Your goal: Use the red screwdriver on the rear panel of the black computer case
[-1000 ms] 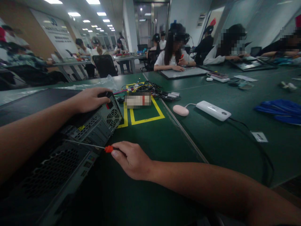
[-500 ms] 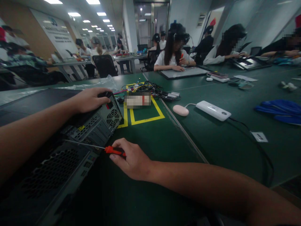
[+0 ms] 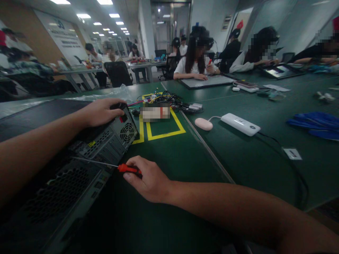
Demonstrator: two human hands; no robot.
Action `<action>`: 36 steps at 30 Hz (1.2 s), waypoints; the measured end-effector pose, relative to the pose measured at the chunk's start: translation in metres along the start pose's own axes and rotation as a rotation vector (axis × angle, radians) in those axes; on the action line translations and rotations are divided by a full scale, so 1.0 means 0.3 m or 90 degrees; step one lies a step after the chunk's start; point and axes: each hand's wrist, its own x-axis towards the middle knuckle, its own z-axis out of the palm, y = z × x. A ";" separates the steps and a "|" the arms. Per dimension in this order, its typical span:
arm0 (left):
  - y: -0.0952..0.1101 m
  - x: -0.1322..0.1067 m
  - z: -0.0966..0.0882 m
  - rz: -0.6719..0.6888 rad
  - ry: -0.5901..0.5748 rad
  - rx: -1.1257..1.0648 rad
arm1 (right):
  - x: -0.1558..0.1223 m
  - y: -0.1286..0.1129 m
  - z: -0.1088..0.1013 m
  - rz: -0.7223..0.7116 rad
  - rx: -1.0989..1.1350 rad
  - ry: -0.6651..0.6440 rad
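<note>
A desktop computer case [image 3: 79, 169] lies on its side on the green table, its rear panel with fan grille facing me. My left hand [image 3: 102, 111] rests on the case's top far corner, fingers curled over a black part there. My right hand [image 3: 148, 180] is closed round the red handle of a screwdriver [image 3: 124, 168]. The thin shaft runs left to the case's rear panel, where its tip meets the metal.
A yellow-taped square [image 3: 161, 128] holds a tangle of cables [image 3: 169, 98]. A pink mouse [image 3: 203, 124] and a white power strip [image 3: 240, 124] lie to the right, with blue cloth [image 3: 316, 124] beyond. Several people work at tables behind.
My right hand has shifted its grip, so more of the red handle shows. The left hand and the case have stayed put.
</note>
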 end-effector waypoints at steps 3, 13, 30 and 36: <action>0.001 -0.001 0.000 0.002 0.005 -0.004 | 0.001 0.003 0.003 -0.002 -0.001 -0.001; 0.003 -0.003 0.001 -0.006 0.005 -0.003 | 0.001 0.001 0.002 -0.008 0.000 0.007; 0.019 -0.008 -0.004 -0.010 0.003 -0.003 | 0.000 0.006 0.005 -0.043 -0.004 0.011; 0.020 -0.010 -0.007 -0.011 0.005 0.003 | -0.008 -0.003 0.002 -0.013 0.035 0.001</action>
